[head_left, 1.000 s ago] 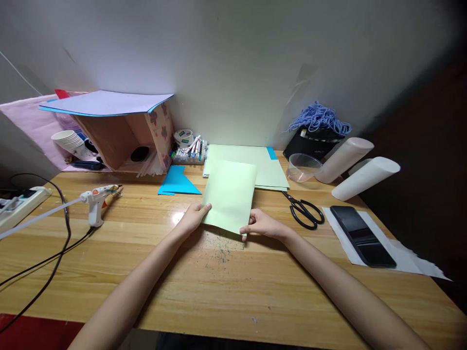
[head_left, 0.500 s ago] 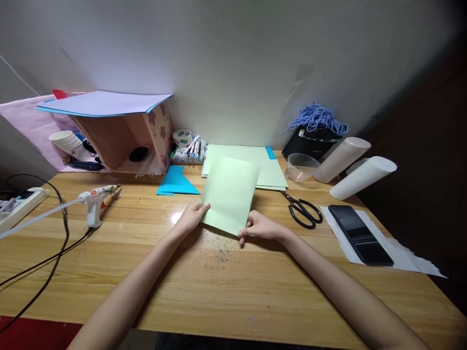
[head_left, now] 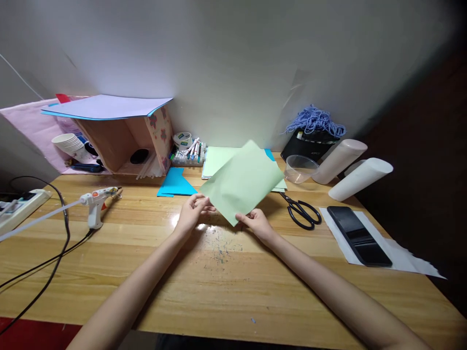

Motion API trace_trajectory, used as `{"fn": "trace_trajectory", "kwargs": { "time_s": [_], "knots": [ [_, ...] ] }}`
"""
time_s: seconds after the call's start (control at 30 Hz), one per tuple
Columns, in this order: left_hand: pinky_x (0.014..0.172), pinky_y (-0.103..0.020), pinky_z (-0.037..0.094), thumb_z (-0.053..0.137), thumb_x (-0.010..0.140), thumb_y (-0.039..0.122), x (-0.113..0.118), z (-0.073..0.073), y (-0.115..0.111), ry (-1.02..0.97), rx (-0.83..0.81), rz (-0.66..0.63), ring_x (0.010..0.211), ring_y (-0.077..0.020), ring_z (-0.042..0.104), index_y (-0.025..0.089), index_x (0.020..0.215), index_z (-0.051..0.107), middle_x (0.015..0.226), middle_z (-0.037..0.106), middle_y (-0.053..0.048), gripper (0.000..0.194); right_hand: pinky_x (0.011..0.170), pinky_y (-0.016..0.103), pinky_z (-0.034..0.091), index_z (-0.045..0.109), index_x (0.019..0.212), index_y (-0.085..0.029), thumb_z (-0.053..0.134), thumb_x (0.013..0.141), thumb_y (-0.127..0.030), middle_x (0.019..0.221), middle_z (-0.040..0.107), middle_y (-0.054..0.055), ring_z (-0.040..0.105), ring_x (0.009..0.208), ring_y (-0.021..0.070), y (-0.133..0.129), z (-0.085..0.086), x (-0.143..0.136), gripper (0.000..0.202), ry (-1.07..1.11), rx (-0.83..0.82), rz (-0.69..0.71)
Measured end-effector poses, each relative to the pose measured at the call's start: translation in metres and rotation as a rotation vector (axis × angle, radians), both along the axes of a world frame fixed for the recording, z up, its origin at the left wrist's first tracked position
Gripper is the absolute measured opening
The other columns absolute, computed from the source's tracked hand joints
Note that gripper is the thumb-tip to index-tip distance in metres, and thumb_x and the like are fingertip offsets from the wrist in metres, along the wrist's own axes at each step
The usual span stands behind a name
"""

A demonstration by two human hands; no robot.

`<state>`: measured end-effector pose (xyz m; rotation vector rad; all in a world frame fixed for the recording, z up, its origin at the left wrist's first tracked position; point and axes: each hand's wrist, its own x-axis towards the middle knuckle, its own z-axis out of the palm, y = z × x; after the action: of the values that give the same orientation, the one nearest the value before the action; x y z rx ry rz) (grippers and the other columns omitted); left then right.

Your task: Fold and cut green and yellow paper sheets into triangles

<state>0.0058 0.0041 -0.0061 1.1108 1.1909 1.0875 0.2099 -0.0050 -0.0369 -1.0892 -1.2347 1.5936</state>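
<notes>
A pale green sheet of paper (head_left: pixel 244 182) is held up at a slant over the table, one corner pointing down. My right hand (head_left: pixel 257 224) pinches it near this lowest corner, thumb in front and fingers behind. Close by the sheet's left corner is my left hand (head_left: pixel 191 211), its fingers loosely apart; whether they touch the paper I cannot make out. Behind the sheet lies a stack of pale green paper (head_left: pixel 221 158), partly covered by it. A blue paper piece (head_left: pixel 176 183) rests to the left, and black-handled scissors (head_left: pixel 301 211) lie to the right.
A glue gun (head_left: pixel 95 204) with its cord and a power strip (head_left: pixel 22 209) are at left. Behind stand an open box (head_left: pixel 158 136) and markers (head_left: pixel 191 151). On the right are a clear bowl (head_left: pixel 301 167), white rolls (head_left: pixel 359 179) and a phone (head_left: pixel 359 236).
The green sheet has turned clockwise, its top swinging right. My right hand has shifted slightly up and still grips a corner. My left hand's fingers have loosened from the sheet's edge.
</notes>
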Motion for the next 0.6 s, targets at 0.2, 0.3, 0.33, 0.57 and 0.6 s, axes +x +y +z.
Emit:
{"fn": "trace_trajectory", "kwargs": {
  "time_s": [0.2, 0.3, 0.33, 0.57, 0.6],
  "knots": [
    [0.069, -0.027, 0.048, 0.06, 0.074, 0.044, 0.037, -0.007, -0.03, 0.144, 0.095, -0.265, 0.079, -0.0204, 0.061, 0.011, 0.084, 0.06, 0.082, 0.066, -0.009, 0.034, 0.054, 0.025, 0.044, 0.069, 0.065, -0.01, 0.065, 0.067, -0.047, 0.061, 0.066, 0.006, 0.058, 0.056, 0.0149, -0.018, -0.008, -0.016, 0.038, -0.024, 0.056, -0.061],
    [0.059, -0.025, 0.046, 0.054, 0.077, 0.046, 0.039, -0.014, -0.032, 0.181, 0.079, -0.259, 0.065, -0.0167, 0.059, 0.011, 0.081, 0.06, 0.075, 0.064, -0.006, 0.036, 0.061, 0.026, 0.045, 0.069, 0.067, -0.01, 0.059, 0.072, -0.05, 0.064, 0.067, 0.006, 0.059, 0.061, 0.0157, -0.019, -0.007, -0.016, 0.042, -0.053, 0.057, 0.02],
    [0.055, -0.024, 0.045, 0.053, 0.078, 0.047, 0.038, -0.015, -0.03, 0.191, 0.063, -0.271, 0.059, -0.015, 0.057, 0.011, 0.078, 0.059, 0.07, 0.062, -0.005, 0.036, 0.064, 0.026, 0.046, 0.069, 0.067, -0.01, 0.057, 0.074, -0.05, 0.065, 0.067, 0.007, 0.06, 0.063, 0.0162, -0.019, -0.007, -0.015, 0.043, -0.065, 0.063, 0.047],
    [0.046, -0.021, 0.035, 0.049, 0.079, 0.042, 0.025, -0.011, -0.022, 0.362, -0.03, -0.314, 0.047, -0.0101, 0.046, 0.014, 0.062, 0.052, 0.053, 0.052, 0.001, 0.032, 0.057, 0.024, 0.044, 0.068, 0.061, -0.01, 0.057, 0.073, -0.052, 0.059, 0.065, 0.006, 0.057, 0.055, 0.0138, -0.01, -0.006, -0.01, 0.045, -0.1, 0.045, -0.053],
    [0.046, -0.021, 0.034, 0.05, 0.078, 0.041, 0.021, -0.009, -0.02, 0.366, -0.037, -0.332, 0.047, -0.0101, 0.046, 0.014, 0.065, 0.052, 0.054, 0.052, 0.001, 0.03, 0.053, 0.024, 0.043, 0.067, 0.058, -0.01, 0.058, 0.072, -0.053, 0.055, 0.064, 0.006, 0.055, 0.05, 0.0126, -0.007, -0.006, -0.009, 0.046, -0.104, 0.038, -0.08]
  ]
}}
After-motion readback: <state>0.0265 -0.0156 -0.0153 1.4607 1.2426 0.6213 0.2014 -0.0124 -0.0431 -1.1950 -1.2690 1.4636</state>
